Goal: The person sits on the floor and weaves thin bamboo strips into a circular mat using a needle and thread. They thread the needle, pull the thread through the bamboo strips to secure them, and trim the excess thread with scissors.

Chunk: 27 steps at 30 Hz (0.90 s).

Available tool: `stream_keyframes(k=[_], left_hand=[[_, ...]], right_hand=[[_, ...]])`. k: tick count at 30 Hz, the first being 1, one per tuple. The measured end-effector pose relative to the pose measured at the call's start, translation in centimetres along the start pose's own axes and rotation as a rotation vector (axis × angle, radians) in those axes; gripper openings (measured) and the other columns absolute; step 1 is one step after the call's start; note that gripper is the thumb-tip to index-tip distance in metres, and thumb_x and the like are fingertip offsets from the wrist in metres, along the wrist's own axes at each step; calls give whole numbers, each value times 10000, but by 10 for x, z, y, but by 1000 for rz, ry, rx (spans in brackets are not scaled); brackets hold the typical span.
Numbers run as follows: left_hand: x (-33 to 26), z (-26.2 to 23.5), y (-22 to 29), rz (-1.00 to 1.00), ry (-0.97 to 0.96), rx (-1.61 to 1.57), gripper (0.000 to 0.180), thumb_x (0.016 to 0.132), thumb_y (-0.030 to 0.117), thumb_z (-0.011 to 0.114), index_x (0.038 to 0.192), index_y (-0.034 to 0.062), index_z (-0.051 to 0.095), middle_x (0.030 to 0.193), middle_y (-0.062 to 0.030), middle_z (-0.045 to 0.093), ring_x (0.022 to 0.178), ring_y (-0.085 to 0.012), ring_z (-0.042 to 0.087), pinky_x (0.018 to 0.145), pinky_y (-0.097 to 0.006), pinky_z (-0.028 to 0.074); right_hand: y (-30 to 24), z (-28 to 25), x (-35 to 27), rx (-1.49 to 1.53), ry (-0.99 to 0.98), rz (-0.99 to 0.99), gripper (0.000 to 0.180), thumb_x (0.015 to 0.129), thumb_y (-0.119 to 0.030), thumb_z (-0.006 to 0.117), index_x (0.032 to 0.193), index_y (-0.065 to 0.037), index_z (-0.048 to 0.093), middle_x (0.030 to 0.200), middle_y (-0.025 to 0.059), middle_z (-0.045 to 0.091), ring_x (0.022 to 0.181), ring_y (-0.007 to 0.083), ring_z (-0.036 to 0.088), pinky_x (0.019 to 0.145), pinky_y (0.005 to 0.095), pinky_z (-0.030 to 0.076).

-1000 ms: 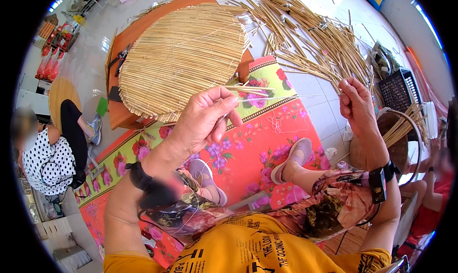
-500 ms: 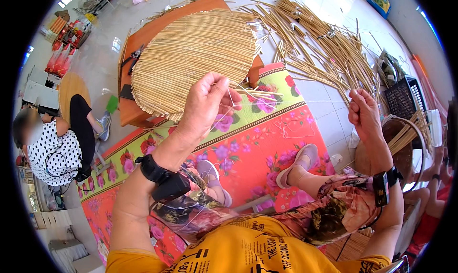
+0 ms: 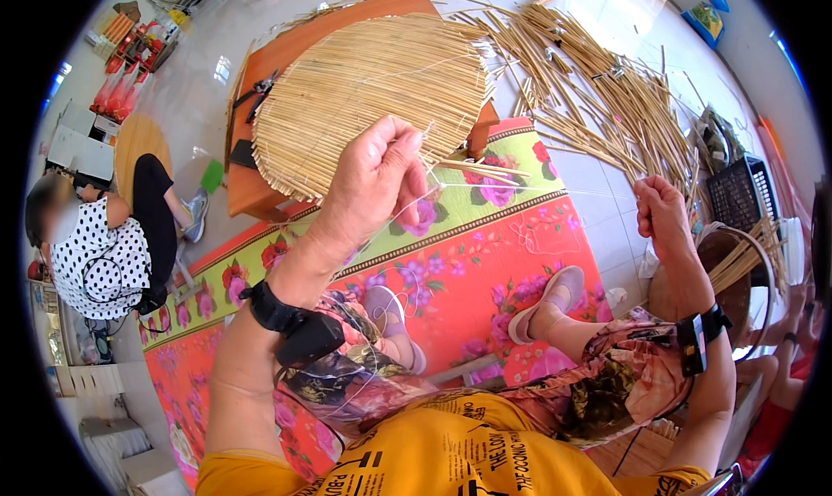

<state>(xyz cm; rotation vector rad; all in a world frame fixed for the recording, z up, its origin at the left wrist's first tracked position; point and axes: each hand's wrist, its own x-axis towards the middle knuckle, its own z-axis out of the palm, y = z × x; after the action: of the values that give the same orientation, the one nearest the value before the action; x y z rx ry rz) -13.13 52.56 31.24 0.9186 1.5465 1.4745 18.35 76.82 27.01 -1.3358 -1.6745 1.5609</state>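
Between left hand point(image 3: 374, 168) and right hand point(image 3: 663, 212) — both pinched on it — thin white thread point(image 3: 503, 187) stretches straight.

A hand can pass low between the left hand point(image 3: 374, 174) and the right hand point(image 3: 663, 214), over the flowered mat point(image 3: 485, 245); the thread point(image 3: 537, 190) stretched between them bars the straight upward path. Ahead of the left hand, the round reed panel point(image 3: 373, 97) on the table point(image 3: 400, 5) obstructs low access. Loose reeds point(image 3: 607, 80) lie ahead of the right hand; a black crate point(image 3: 735, 194) limits the right side.
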Motion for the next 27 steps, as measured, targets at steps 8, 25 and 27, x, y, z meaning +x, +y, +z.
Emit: stream_keyframes(k=[8,25,27], left_hand=[[-12,22,13,-43,-144,-334,174,1007,221,486,940,63,513,598,0,523,364,-29,376,323,-160,303],[-6,34,7,-194,-297,-794,206,1030,251,423,1011,77,532,593,14,422,323,-32,293,310,-169,244],[-6,32,7,-175,-294,-798,205,1029,249,426,1023,76,535,594,16,422,323,-29,293,308,-171,242]], right_hand=[[-43,42,-24,-358,-150,-241,148,923,-186,600,841,-63,609,609,-48,513,412,24,412,377,194,316],[-102,116,-80,37,-622,-327,53,939,-62,558,942,-18,587,797,12,567,642,91,620,497,210,492],[-108,106,-72,-31,-579,-182,70,932,-92,577,929,-28,605,720,-9,578,590,64,603,465,199,467]])
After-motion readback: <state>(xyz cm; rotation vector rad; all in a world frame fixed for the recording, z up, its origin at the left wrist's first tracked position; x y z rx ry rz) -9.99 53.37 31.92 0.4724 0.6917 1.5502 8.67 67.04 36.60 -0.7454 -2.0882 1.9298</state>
